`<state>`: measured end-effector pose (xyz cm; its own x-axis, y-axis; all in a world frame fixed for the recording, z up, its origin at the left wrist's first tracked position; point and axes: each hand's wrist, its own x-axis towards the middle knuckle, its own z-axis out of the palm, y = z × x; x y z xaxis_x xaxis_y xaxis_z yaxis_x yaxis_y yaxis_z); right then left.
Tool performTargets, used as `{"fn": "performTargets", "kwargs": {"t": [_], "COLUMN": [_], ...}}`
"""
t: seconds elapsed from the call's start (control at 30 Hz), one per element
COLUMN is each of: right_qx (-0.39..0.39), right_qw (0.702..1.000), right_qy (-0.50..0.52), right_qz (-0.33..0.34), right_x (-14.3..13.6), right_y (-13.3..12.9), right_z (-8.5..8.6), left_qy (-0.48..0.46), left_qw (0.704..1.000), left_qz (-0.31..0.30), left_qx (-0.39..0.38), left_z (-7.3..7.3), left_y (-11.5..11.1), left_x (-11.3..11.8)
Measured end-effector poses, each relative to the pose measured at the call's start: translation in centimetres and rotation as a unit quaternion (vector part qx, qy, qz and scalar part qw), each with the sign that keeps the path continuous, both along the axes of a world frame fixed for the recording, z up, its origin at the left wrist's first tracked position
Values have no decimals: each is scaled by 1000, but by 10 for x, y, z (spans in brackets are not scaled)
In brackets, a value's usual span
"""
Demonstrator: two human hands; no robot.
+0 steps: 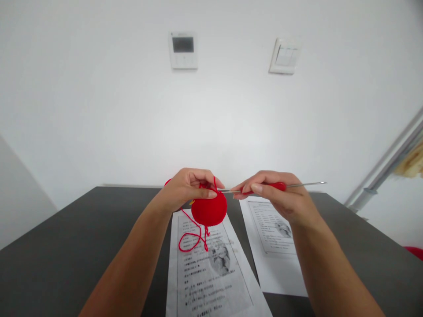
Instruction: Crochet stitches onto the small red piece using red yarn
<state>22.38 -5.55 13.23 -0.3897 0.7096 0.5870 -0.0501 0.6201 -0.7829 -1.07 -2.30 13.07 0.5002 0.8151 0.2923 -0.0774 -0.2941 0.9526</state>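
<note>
Between thumb and fingers, my left hand (193, 187) grips a round red crochet piece (209, 210) by its upper edge. A strand of red yarn (190, 249) loops below it, and another strand runs up at the left fingers. My right hand (274, 191) is closed on a crochet hook (279, 186) with a red handle and metal at both ends. The hook's left tip meets the top right edge of the crochet piece; whether it passes through a stitch is too small to tell. Something small and yellow (192, 202) shows beside the left thumb.
Two printed sheets lie on the dark table (109, 229): one sheet (198, 290) under the crochet piece, another sheet (277, 277) by my right forearm. A white wall rises behind, with a thermostat panel (183, 59) and a light switch (284, 56). Something red (414, 252) is at the right edge.
</note>
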Motion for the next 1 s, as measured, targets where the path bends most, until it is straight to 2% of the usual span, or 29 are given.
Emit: {"fn": "performTargets", "kwargs": {"t": [0.3, 0.43, 0.5, 0.57, 0.67, 0.73, 0.83, 0.9, 1.0], "right_qx": [-50, -68, -48, 1, 132, 247, 385, 427, 442], "right_qw": [995, 990, 989, 989, 988, 969, 918, 894, 885], "right_qy": [59, 85, 106, 118, 64, 6, -73, -112, -129], "right_qz": [67, 88, 94, 87, 43, 3, -54, -71, -67], "right_x": [-6, -10, -14, -19, -23, -22, -20, -20, -19], "right_y": [2, 6, 7, 7, 6, 6, 7, 8, 8], "right_z": [1, -4, -8, -12, -15, -14, -10, -7, -7], "left_qy": [42, 17, -2, -15, -21, -24, -24, -22, -18], "left_qw": [997, 999, 999, 998, 995, 995, 994, 993, 994], "left_qz": [-50, -43, -46, -54, -55, -47, -50, -60, -56], "left_qx": [30, 4, -17, -42, -75, -88, -98, -100, -90], "left_z": [7, 7, 7, 8, 9, 9, 8, 7, 6], "left_y": [-2, -4, -6, -8, -10, -10, -8, -7, -6], "left_x": [-11, -9, -6, -3, -2, -1, -1, 0, 3]}}
